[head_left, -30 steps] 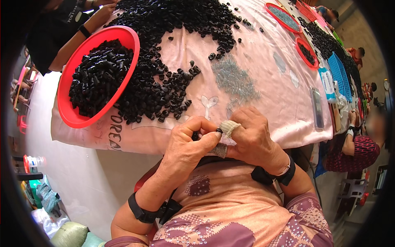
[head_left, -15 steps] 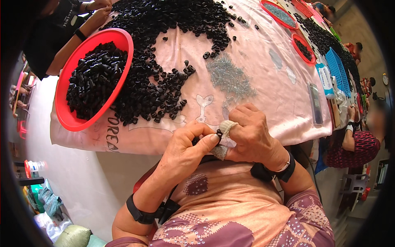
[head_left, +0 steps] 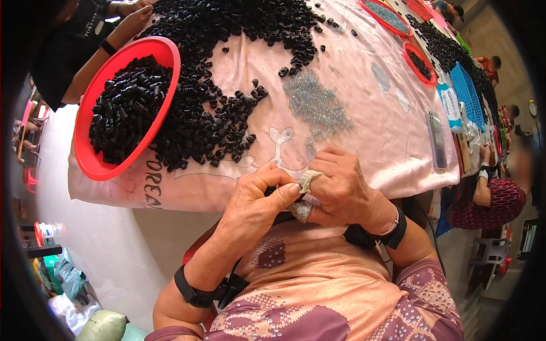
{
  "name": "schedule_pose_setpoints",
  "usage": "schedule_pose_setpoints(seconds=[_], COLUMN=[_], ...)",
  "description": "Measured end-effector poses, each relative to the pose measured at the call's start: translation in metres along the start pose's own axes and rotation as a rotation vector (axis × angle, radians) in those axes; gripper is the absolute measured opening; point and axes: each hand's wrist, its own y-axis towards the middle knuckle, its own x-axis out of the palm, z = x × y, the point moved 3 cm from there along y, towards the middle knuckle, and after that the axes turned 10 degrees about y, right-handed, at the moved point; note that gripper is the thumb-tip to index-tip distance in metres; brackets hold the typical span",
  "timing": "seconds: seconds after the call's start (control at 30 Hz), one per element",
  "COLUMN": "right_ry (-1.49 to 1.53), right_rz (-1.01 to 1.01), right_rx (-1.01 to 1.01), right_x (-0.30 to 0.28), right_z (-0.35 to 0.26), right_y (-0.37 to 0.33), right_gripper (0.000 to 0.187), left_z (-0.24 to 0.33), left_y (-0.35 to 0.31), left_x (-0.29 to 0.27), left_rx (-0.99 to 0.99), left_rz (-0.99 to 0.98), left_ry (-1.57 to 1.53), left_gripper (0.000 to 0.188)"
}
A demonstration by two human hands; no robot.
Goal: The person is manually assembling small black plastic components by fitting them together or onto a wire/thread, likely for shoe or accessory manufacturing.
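Observation:
Close to my body, at the table's near edge, my two hands meet. Thumb and bent fingers of my left hand (head_left: 256, 199) pinch a small black plastic part (head_left: 271, 190), mostly covered by the fingers. My right hand (head_left: 344, 184) is closed against the left fingertips; anything in its grip is hidden. A cream finger wrap (head_left: 310, 181) and a greyish finger wrap (head_left: 300, 211) are on it. Beyond the hands lies a patch of tiny clear-grey pieces (head_left: 318, 107). A big heap of small black parts (head_left: 227, 133) spreads to the left.
A red basin (head_left: 175, 65) full of longer black pieces stands left on the pink tablecloth (head_left: 375, 153). To the right lie a phone (head_left: 437, 139), a blue basket (head_left: 467, 94) and a small red bowl (head_left: 433, 77). A co-worker's arm (head_left: 96, 68) reaches in at the far left.
My hands stay together with small finger shifts. The black part, which stuck up between the fingertips, now shows less. The view has shifted slightly.

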Motion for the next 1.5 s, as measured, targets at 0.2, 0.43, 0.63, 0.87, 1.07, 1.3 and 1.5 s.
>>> schedule_pose_setpoints(seconds=[0.2, 0.43, 0.63, 0.87, 1.07, 1.3, 1.5], right_ry=[0.013, 0.094, 0.094, 0.226, 0.429, 0.252, 0.151], right_rz=[0.042, 0.032, 0.022, -0.086, 0.111, -0.022, 0.018], right_rx=[0.002, -0.008, -0.002, 0.089, 0.417, 0.433, 0.391], right_x=[0.0, 0.003, 0.001, -0.012, -0.01, -0.002, 0.012], right_z=[0.002, 0.004, 0.006, 0.005, 0.013, 0.041, 0.069], right_y=[0.002, -0.002, -0.004, 0.001, 0.015, 0.063, 0.095], right_gripper=[0.029, 0.031, 0.032, 0.031, 0.019, 0.02, 0.019], left_z=[0.0, 0.004, 0.012, 0.008, 0.006, -0.002, -0.007], left_y=[-0.001, -0.002, -0.003, -0.004, -0.003, -0.003, -0.002], left_x=[0.0, 0.0, 0.005, 0.0, 0.0, -0.001, -0.003], left_rx=[-0.021, -0.09, -0.075, -0.154, -0.159, -0.25, -0.253], left_rz=[0.0, -0.028, -0.059, -0.089, -0.163, -0.067, -0.064], left_ry=[-0.065, -0.077, -0.21, -0.396, -0.568, -0.554, -0.606], left_gripper=[0.014, 0.02, 0.017, 0.02, 0.031, 0.03, 0.018])
